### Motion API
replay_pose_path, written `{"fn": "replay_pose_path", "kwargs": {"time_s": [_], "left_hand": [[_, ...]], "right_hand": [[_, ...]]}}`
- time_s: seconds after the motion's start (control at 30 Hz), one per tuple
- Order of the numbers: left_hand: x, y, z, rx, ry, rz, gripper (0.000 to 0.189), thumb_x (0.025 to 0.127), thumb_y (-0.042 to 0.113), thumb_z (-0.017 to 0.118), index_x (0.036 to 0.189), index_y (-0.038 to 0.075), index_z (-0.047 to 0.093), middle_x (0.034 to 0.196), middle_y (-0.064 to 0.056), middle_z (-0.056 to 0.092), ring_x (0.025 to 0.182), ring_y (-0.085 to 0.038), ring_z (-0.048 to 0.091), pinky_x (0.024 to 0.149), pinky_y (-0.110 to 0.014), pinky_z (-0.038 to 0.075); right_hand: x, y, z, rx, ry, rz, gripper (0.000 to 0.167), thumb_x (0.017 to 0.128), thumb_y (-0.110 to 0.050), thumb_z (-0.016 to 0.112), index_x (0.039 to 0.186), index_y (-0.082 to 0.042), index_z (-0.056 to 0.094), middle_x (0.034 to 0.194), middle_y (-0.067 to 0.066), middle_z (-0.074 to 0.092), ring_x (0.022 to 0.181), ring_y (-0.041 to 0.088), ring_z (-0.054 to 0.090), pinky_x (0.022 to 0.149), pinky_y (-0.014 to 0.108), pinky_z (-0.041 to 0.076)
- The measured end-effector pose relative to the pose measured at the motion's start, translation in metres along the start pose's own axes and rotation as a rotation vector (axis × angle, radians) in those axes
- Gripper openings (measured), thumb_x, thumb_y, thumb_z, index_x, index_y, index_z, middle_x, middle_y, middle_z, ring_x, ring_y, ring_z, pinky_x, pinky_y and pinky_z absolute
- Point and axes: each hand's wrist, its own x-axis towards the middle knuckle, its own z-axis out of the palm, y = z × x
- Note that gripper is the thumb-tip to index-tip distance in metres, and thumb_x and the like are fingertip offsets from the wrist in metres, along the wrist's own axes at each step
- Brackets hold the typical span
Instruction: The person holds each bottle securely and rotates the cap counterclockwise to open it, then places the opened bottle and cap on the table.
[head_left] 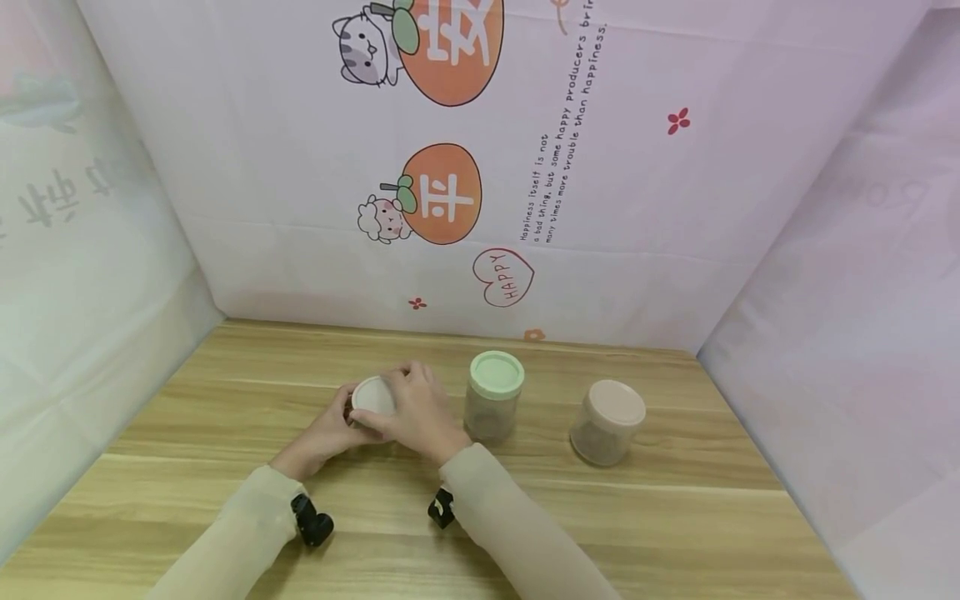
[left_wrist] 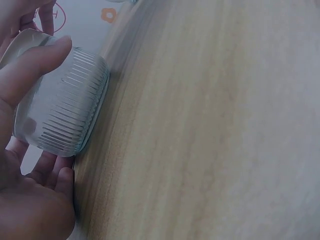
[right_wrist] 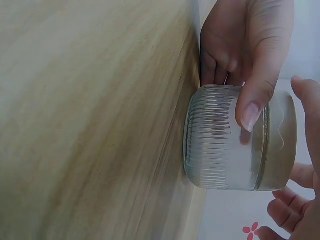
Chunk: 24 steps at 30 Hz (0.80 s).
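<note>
Wood-grain tabletop (head_left: pixel 675 517), white back curtain (head_left: pixel 622 208) with orange fruit prints (head_left: pixel 465 217), pale cloth sides (head_left: pixel 847 358), soft light

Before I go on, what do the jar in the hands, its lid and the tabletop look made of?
Jar: probably clear glass, glossy; see-through ribbed wall with highlights, though plastic is possible. Lid: likely plastic, smooth; even, opaque surface. Tabletop: wood or wood-look laminate, satin; grain streaks show.

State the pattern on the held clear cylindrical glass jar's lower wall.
Fine parallel ribs, best in the right wrist view.

Left hand (head_left: pixel 327 433) and right hand (head_left: pixel 424 412) curled close together, forearms (head_left: pixel 517 525) forward
</note>
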Motion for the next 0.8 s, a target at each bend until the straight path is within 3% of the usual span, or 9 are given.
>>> {"fn": "replay_pose_path", "kwargs": {"time_s": [0.33, 0.57, 0.8], "left_hand": [[0.001, 0.001, 0.0, 0.009, 0.01, -0.008, 0.099, 0.081, 0.025, 0.087, 0.153, 0.01, 0.02, 0.15, -0.02, 0.035, 0.135, -0.04, 0.037, 0.108, -0.055, 0.037], [0.002, -0.002, -0.002, -0.033, -0.012, 0.003, 0.097, 0.082, 0.021, 0.086, 0.153, 0.011, 0.022, 0.151, -0.019, 0.033, 0.135, -0.04, 0.036, 0.107, -0.055, 0.036], [0.003, -0.004, -0.003, -0.025, -0.021, 0.005, 0.098, 0.082, 0.021, 0.086, 0.154, 0.011, 0.021, 0.151, -0.02, 0.033, 0.135, -0.04, 0.036, 0.106, -0.054, 0.037]], "right_hand": [[0.001, -0.006, -0.001, -0.02, 0.005, 0.046, 0.075, 0.082, -0.072, 0.066, 0.128, -0.013, 0.066, 0.113, 0.005, 0.055, 0.099, 0.018, 0.049, 0.085, 0.031, 0.043], [0.001, -0.005, 0.004, -0.012, 0.012, 0.064, 0.077, 0.081, -0.072, 0.068, 0.127, -0.011, 0.066, 0.107, 0.003, 0.051, 0.094, 0.016, 0.046, 0.081, 0.028, 0.041], [0.001, -0.005, 0.009, 0.012, 0.002, 0.09, 0.077, 0.082, -0.071, 0.067, 0.132, -0.012, 0.064, 0.112, 0.003, 0.052, 0.1, 0.016, 0.046, 0.084, 0.029, 0.041]]}}
